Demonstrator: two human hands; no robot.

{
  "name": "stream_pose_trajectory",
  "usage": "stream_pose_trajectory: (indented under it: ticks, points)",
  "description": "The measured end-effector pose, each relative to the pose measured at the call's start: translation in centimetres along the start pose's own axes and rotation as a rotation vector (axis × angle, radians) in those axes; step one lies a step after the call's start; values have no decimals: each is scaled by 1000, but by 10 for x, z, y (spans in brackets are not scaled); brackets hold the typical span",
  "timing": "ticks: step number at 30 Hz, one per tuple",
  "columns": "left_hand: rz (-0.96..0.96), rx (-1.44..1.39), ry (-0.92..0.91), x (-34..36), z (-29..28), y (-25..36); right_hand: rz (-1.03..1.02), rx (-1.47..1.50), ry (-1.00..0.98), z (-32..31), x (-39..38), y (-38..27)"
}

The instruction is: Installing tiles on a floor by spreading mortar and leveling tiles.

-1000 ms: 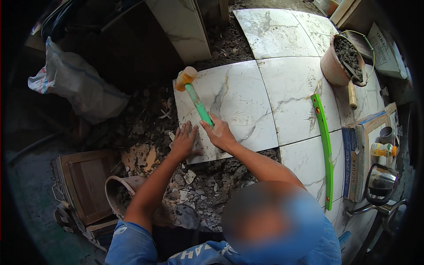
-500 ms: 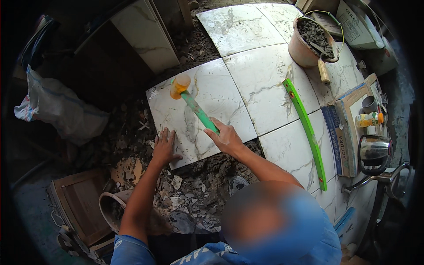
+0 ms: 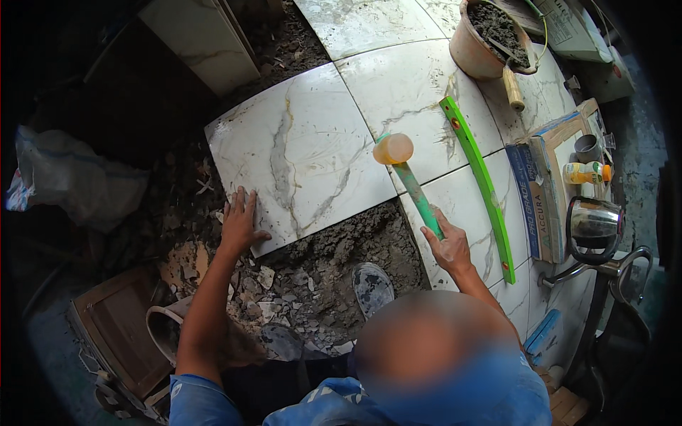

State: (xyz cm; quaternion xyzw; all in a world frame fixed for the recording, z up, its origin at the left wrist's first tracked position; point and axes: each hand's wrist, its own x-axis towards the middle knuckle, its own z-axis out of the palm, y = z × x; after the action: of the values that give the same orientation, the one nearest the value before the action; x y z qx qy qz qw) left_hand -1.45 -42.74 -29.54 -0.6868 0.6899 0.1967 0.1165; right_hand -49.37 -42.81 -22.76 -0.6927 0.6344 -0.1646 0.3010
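Observation:
My left hand [image 3: 241,221] lies with its fingers spread on the near left corner of a white marble-patterned tile [image 3: 273,153]. In my right hand [image 3: 449,245] is the green handle of a mallet [image 3: 423,201], fingers wrapped around it. The mallet's pale orange-yellow head hovers or rests close to the joint at the tile's right edge; whether it touches cannot be made out. Dark wet mortar [image 3: 373,231] shows along the tile's near edge, with broken rubble [image 3: 284,295] closer to me. A green spirit level [image 3: 483,188] lies on the laid tiles right of the mallet.
At the far right stands a bucket [image 3: 474,50] of mortar, a wooden-handled trowel [image 3: 513,89] in it. Boxes of tiles [image 3: 543,206], a bottle [image 3: 586,172] and a metal kettle [image 3: 595,224] are at the right. A white sack [image 3: 78,177] and another bucket [image 3: 165,323] are on the left.
My right hand has swung the mallet to the right, from over the tile's far left part to its right edge. My left hand stays on the tile's corner. The whole view has shifted somewhat.

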Motion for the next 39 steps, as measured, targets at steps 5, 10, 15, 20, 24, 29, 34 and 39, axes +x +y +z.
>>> stream_pose_trajectory:
  ticks: [5, 10, 15, 20, 24, 29, 34, 39]
  points:
    - [0, -5, -17, -2, -3, -4, -208, 106, -318, 62, -15, -58]
    - [15, -12, 0, -3, -3, -7, -195, -30, -587, 95, -15, -80]
    - [6, 1, -27, -1, -1, -11, -222, -33, -625, 108, 5, -99]
    - [18, 10, -22, -5, -3, -10, -314, -27, -343, 129, 84, -136]
    - [20, 3, -21, -6, -8, -6, -293, -113, -448, 127, 122, -155]
    - [-15, -13, -30, -5, -12, -3, -177, 75, -238, 87, 102, -109]
    - [-35, -32, -42, 5, -19, -5, -70, -5, 102, 18, 43, 24]
    - [-102, -25, 9, 33, -35, -4, 144, -479, 110, -29, -89, 137]
